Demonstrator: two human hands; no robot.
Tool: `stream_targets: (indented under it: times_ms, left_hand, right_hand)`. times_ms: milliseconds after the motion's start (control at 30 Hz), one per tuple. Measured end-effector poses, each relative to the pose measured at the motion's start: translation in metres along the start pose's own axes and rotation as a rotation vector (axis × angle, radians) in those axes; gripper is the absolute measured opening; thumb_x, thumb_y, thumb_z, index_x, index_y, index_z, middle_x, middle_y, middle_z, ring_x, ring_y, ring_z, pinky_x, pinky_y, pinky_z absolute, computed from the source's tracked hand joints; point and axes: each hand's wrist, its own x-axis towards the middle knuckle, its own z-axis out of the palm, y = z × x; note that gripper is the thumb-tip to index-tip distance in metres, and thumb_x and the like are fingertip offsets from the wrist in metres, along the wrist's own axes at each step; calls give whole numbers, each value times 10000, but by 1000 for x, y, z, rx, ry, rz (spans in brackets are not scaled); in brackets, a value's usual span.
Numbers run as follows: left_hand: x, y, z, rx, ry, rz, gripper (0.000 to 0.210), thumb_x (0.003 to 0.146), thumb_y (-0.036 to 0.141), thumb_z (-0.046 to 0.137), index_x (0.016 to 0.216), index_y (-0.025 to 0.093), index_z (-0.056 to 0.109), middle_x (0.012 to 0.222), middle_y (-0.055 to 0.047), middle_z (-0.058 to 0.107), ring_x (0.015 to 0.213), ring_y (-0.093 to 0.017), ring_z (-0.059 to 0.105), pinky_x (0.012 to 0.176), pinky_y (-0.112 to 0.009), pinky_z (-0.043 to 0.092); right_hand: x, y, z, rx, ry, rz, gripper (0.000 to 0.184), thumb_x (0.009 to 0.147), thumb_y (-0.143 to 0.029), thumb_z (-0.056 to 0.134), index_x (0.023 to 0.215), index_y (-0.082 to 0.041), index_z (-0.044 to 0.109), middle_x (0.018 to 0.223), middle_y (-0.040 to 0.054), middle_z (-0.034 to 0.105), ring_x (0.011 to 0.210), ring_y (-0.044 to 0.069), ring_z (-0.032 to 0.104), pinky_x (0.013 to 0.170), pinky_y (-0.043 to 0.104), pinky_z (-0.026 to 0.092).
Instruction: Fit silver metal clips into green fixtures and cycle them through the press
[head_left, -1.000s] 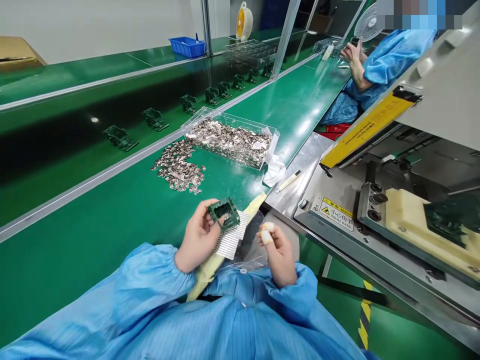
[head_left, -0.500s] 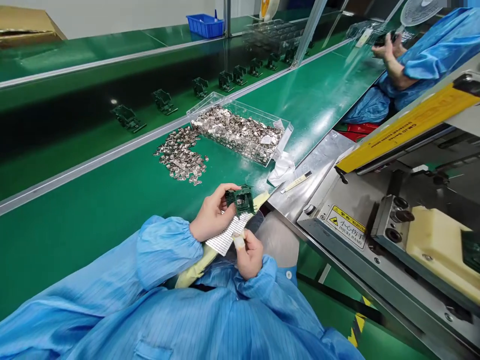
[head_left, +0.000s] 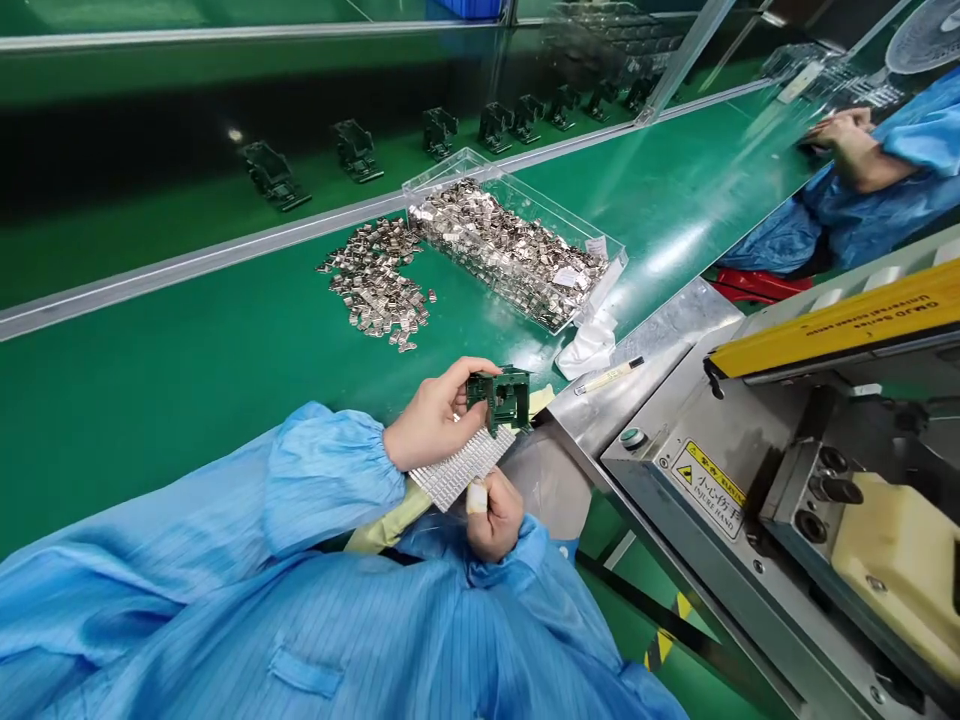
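Note:
My left hand grips a dark green plastic housing with a square opening, thumb in front and fingers behind. Below it, a silvery sheet patterned in small ribbed rows lies aslant over a yellow strip at my lap. At the sheet's lower right edge is my right hand, its fingers curled and white tape round the thumb. Whatever lies between those fingertips is hidden. Small metal pieces lie heaped on the green bench, beside a clear tray filled with more of them.
Several green housings stand in a row behind the bench rail. A white cloth and a pen lie near the metal plate. To the right stands a machine with a warning label. A co-worker's hands are at far right.
The view has tilted down and shifted. My right hand has drawn slightly down from the housing, which my left hand still holds. The co-worker's hands have moved lower.

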Motion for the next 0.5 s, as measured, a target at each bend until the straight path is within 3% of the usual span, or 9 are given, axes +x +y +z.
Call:
stream_targets:
  times_ms: [233,400,500]
  left_hand:
    - [0,-4,2,-122,19,6,370,820,171,615,1182,179,542,668,42,538,525,-72,455,489,-169,364]
    - [-1,-13,5,-323,67,5,389,822,202,651,1193,181,534,813,-8,616,662,-96,571,602,-184,470]
    - [-3,-15,5,-408,84,1,387,833,245,663,1193,182,536,839,-17,628,688,-103,587,638,-196,490]
  right_hand:
    - [2,-3,-29,-71,-192,137,227,870,-203,474,689,-202,611,581,-9,599,515,130,546,497,236,425]
    - [12,-30,-58,-156,-231,235,176,883,-195,539,909,-191,712,712,9,712,634,155,671,572,227,511]
    - [23,-50,-71,-230,-230,239,171,899,-228,550,856,-195,712,712,6,711,628,151,673,573,224,512]
